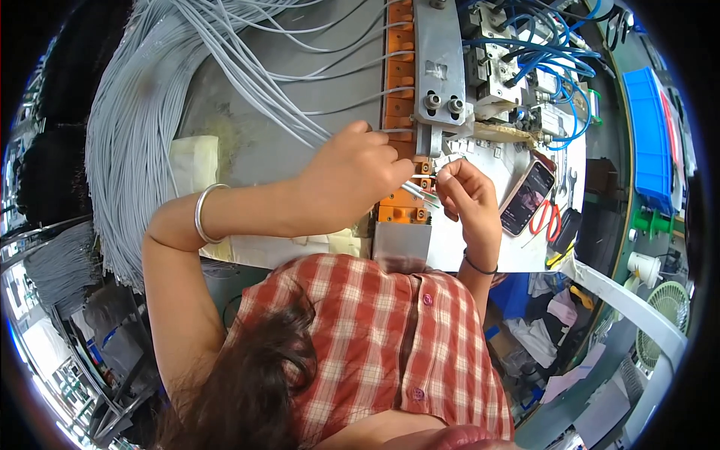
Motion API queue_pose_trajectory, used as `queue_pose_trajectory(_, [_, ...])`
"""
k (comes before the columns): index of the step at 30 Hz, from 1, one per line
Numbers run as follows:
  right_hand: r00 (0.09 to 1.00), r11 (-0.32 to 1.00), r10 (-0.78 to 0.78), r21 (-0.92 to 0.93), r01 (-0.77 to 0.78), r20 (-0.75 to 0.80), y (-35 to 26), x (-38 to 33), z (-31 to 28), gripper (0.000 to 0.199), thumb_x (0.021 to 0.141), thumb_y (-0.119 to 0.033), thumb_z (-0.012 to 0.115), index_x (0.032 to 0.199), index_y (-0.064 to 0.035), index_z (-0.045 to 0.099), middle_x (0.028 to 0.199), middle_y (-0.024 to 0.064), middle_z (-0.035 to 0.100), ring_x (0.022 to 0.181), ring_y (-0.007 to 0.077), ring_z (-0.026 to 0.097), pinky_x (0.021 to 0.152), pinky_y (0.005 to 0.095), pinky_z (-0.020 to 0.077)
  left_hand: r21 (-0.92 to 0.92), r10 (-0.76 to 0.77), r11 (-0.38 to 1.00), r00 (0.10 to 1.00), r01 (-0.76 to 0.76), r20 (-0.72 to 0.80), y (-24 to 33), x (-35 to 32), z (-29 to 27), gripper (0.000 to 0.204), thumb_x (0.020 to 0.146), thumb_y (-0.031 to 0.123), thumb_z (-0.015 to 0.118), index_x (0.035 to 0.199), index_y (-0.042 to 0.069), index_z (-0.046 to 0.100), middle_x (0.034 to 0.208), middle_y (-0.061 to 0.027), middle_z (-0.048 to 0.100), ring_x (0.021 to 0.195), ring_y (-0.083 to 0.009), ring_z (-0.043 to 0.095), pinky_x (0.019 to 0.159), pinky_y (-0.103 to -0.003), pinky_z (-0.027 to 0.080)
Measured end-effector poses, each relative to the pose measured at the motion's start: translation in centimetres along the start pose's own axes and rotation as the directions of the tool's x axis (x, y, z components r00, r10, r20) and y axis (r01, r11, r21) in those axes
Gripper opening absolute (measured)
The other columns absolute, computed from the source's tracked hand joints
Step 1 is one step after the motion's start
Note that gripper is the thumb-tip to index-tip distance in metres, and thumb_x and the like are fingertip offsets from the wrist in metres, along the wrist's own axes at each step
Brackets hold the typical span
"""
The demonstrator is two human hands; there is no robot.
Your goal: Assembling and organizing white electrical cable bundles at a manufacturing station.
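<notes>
My left hand (356, 176) is closed around several grey cables (304, 129), with their stripped ends (418, 192) poking out past the fingers. My right hand (471, 196) pinches at the tip of one cable, thumb against forefinger; the tiny piece between them is too small to make out. Both hands are over the near end of an orange slotted fixture (398, 71). Farther along it, single grey cables lie in the slots. Under the cable ends, the nearest orange block (403, 215) shows small metal screws.
A thick bundle of grey cables (139, 97) hangs at the left. A steel clamp plate (440, 56) and blue air tubes (551, 64) stand beyond the fixture. At the right lie a phone (528, 196), red-handled scissors (545, 219) and a wrench (571, 182); blue bins (646, 139) stand farther right.
</notes>
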State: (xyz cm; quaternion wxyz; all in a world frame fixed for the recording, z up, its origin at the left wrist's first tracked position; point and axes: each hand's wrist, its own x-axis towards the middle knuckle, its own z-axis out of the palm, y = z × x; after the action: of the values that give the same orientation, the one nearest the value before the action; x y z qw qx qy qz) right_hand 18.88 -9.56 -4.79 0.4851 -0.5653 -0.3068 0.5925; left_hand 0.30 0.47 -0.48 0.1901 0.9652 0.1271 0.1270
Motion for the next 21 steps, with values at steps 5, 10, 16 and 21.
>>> queue_pose_trajectory(5, [0.998, 1.000, -0.024, -0.005, 0.024, -0.065, -0.7, -0.3, 0.7, 0.012, 0.087, -0.013, 0.050, 0.080, -0.0045, 0.050, 0.059, -0.0045, 0.044, 0.044, -0.0014, 0.030, 0.038, 0.0141, 0.0195, 0.002, 0.000, 1.000, 1.000, 0.000, -0.029, 0.1, 0.1, -0.2, 0.021, 0.057, -0.004, 0.055, 0.074, 0.005, 0.048, 0.065, -0.0082, 0.047, 0.068, -0.0252, 0.047, 0.066, -0.035, 0.036])
queue_pose_trajectory(10, [1.000, 0.999, -0.003, -0.035, 0.003, 0.007, -0.5, -0.1, 0.1, 0.012, 0.087, -0.014, 0.051, 0.079, -0.0048, 0.049, 0.058, -0.0052, 0.043, 0.044, -0.0014, 0.028, 0.039, 0.0141, 0.0183, 0.032, 0.001, 0.999, 1.000, -0.001, 0.000, 0.0, 0.2, -0.3, 0.015, 0.060, -0.001, 0.055, 0.073, 0.005, 0.049, 0.066, -0.0073, 0.050, 0.069, -0.0237, 0.049, 0.066, -0.033, 0.036])
queue_pose_trajectory(16, [0.999, 0.998, -0.006, 0.055, 0.009, -0.054, 0.1, -0.3, 0.5, 0.011, 0.087, -0.013, 0.051, 0.079, -0.0054, 0.049, 0.057, -0.0061, 0.041, 0.045, -0.0009, 0.028, 0.039, 0.0152, 0.0188, 0.096, 0.041, 0.995, 0.999, -0.041, 0.010, 0.0, 0.3, -0.1, 0.010, 0.065, 0.005, 0.056, 0.073, 0.005, 0.050, 0.066, -0.0062, 0.053, 0.070, -0.0219, 0.052, 0.066, -0.031, 0.036])
queue_pose_trajectory(21, [0.995, 0.990, -0.047, 0.129, 0.058, -0.083, 0.5, -0.3, 1.1, 0.010, 0.087, -0.013, 0.050, 0.079, -0.0059, 0.049, 0.056, -0.0070, 0.038, 0.045, -0.0016, 0.026, 0.039, 0.0147, 0.0165, -0.015, 0.008, 1.000, 0.999, -0.009, -0.044, 0.2, 0.3, -0.6, 0.020, 0.056, -0.006, 0.053, 0.073, 0.004, 0.048, 0.066, -0.0084, 0.046, 0.069, -0.0255, 0.046, 0.065, -0.034, 0.036])
